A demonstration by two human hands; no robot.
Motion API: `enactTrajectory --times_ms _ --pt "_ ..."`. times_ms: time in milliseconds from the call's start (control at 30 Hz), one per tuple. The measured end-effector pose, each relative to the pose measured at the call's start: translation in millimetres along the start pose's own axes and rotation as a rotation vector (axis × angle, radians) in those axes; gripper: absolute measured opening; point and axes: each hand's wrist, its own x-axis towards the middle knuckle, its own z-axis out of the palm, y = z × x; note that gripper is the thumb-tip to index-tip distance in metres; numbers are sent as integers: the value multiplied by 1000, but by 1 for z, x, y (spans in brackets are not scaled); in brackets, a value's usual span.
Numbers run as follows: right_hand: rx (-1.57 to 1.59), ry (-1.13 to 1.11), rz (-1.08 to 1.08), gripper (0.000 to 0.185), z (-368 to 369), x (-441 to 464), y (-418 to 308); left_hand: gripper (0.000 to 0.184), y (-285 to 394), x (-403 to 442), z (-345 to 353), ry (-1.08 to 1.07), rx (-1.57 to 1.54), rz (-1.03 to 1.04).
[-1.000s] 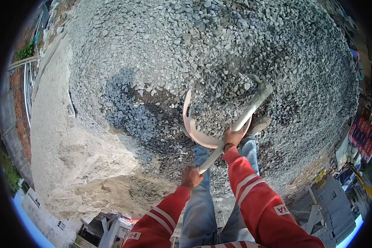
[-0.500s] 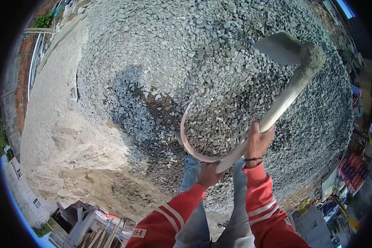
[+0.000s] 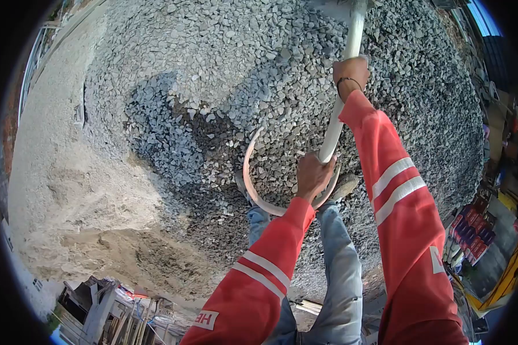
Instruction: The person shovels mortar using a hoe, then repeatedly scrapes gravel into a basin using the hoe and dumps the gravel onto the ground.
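Both hands grip the pale wooden handle of a hoe (image 3: pixel 334 131), which points up and away from me. My left hand (image 3: pixel 314 175) is wrapped round the handle's near end, above the rim of a round basin (image 3: pixel 249 172). Farther up the shaft, my right hand (image 3: pixel 352 73) is closed round it, a dark band on the wrist. The hoe's head lies at the top edge of the view, blurred and partly cut off. Gravel lies within the basin's rim, between my feet.
Grey gravel (image 3: pixel 213 52) spreads ahead and to the right. A heap of pale sand (image 3: pixel 98 195) is at the left. My shoe (image 3: pixel 346 187) stands beside the basin. Wooden scraps (image 3: pixel 115 310) lie at lower left, and red and blue packs (image 3: pixel 472 233) at right.
The hoe has swung forward and away, its head moving from the upper right to the top edge. Both hands moved up in the view with it, the right arm stretching out.
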Motion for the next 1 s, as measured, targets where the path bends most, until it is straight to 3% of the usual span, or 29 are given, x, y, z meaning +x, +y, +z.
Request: enactTrajectory --times_ms 133,267,333,433,500,567,633,700,767,800,900,967,1000 --pt "-77 -51 78 35 6 -48 24 28 -42 -47 -11 -82 7 -185" --pt "-158 -129 206 39 29 -101 80 26 -111 -116 -11 -45 52 -129" --pt "-183 -174 255 41 26 -135 98 22 -115 -150 -27 -127 -106 -329" --pt "-153 -235 265 37 34 -182 125 21 -143 -185 -57 -258 -121 -373" --pt "-90 -290 286 33 27 -220 140 36 -136 -217 -83 -309 -45 -493" --pt "-18 -280 297 34 33 -261 170 34 -178 -261 -93 -143 -132 -322" --pt "159 -317 374 41 45 -307 217 32 -178 -293 -130 -321 328 -475" --pt "237 -272 328 39 45 -354 257 30 -197 -332 -145 -292 507 -289" --pt "376 -360 395 32 52 -398 310 27 -199 -365 -159 -308 686 -353" --pt "664 -518 644 29 38 -407 321 27 -201 -385 -160 -315 689 -358" --pt "838 -505 736 27 -11 -412 327 26 -200 -405 -149 -234 798 -308" --pt "1024 -478 836 24 -48 -388 328 26 -191 -403 -129 -321 808 -213" --pt "1001 -433 729 22 -65 -366 332 28 -184 -391 -114 -365 854 -170"
